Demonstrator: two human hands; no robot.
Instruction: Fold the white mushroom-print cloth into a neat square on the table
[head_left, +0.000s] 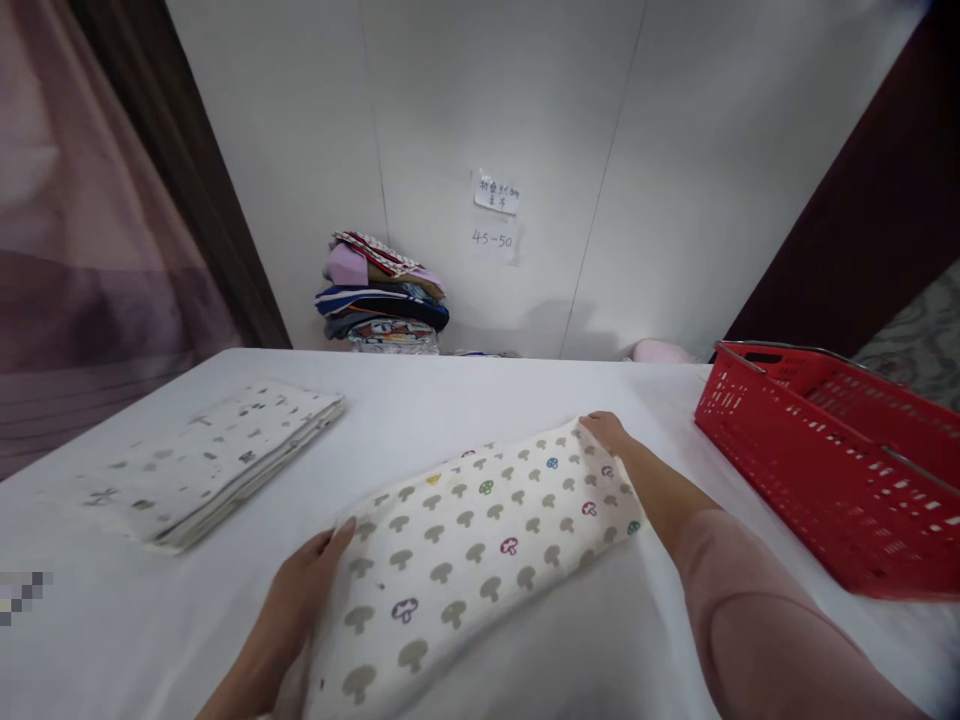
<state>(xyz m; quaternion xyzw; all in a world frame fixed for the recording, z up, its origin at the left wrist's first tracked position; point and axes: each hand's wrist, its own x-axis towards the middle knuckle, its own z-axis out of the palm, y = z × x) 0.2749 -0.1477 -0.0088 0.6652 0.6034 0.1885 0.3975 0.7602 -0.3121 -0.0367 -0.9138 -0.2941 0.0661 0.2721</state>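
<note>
A white cloth printed with mushrooms (476, 540) lies folded in a long strip across the white table, slanting up to the right. My left hand (313, 570) pinches its upper left corner between thumb and fingers. At the far right corner my right hand (606, 432) grips the cloth's top edge, its fingers partly hidden behind the fabric. Left of the cloth rests a flat, folded stack of white fabric with small grey patterns (225, 450), which neither hand touches.
A red plastic basket (810, 470) with metal handles stands at the table's right side. Behind the far edge of the white table (450, 400), a pile of folded clothes (386, 300) rises near the wall. Curtains hang at the left.
</note>
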